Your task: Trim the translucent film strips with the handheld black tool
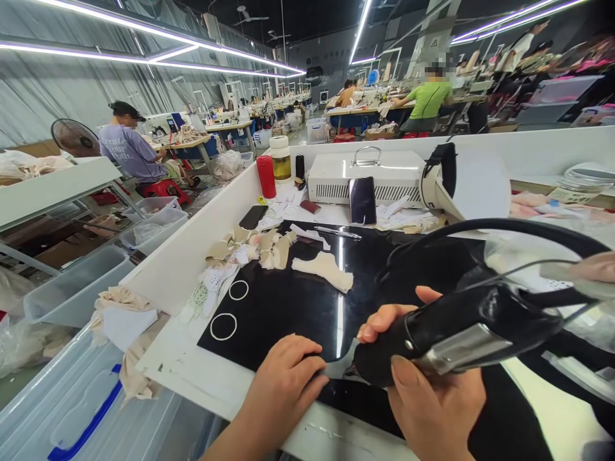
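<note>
My right hand (437, 403) is wrapped around a black handheld tool (446, 336) with a silver metal lever and a black cable running off to the right. The tool's near end points left and low over the table. My left hand (291, 378) rests palm down at the front of a glossy black sheet (283, 307), its fingers slightly bent and nothing visible in them. Between both hands lies a greyish, translucent piece (341, 366). Farther up the sheet are a cream fabric piece (327, 269), two white rings (223, 326) and a tweezer-like metal tool (339, 233).
Cream fabric scraps (273, 248) are heaped left of the sheet. Behind stand a white vented metal box (365, 176), a phone (362, 200), a red cylinder (266, 177) and a jar (280, 158). A white raised edge (187, 224) bounds the table. Other people sit at distant sewing stations.
</note>
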Demonstrator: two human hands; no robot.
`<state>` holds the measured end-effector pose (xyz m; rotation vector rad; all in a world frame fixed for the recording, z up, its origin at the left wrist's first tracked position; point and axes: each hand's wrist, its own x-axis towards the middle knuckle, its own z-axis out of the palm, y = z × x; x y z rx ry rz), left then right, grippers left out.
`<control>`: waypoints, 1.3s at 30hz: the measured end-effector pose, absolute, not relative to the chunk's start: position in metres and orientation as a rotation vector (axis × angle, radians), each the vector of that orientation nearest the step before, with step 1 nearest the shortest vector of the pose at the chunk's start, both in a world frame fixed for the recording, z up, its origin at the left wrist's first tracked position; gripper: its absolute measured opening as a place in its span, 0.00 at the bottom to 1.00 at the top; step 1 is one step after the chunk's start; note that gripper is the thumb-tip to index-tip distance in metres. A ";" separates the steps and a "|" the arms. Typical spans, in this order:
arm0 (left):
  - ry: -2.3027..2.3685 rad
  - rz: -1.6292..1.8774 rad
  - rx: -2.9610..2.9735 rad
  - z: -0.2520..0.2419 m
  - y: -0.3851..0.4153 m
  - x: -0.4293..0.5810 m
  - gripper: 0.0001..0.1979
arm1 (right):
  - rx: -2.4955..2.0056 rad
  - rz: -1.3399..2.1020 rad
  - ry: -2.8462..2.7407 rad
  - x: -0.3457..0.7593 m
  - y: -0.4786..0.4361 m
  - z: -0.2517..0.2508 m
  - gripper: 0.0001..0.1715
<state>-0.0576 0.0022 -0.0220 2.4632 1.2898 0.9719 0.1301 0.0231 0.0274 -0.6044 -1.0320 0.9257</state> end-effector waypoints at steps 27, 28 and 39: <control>1.274 1.057 2.711 -0.023 -0.006 -0.061 0.10 | -0.599 0.958 -1.025 0.103 0.034 0.031 0.27; 1.276 1.057 2.706 -0.023 -0.006 -0.061 0.10 | -0.599 0.963 -1.029 0.103 0.034 0.031 0.27; 1.277 1.079 2.524 -0.014 -0.008 -0.065 0.09 | -0.587 0.983 -1.024 0.109 0.025 0.034 0.30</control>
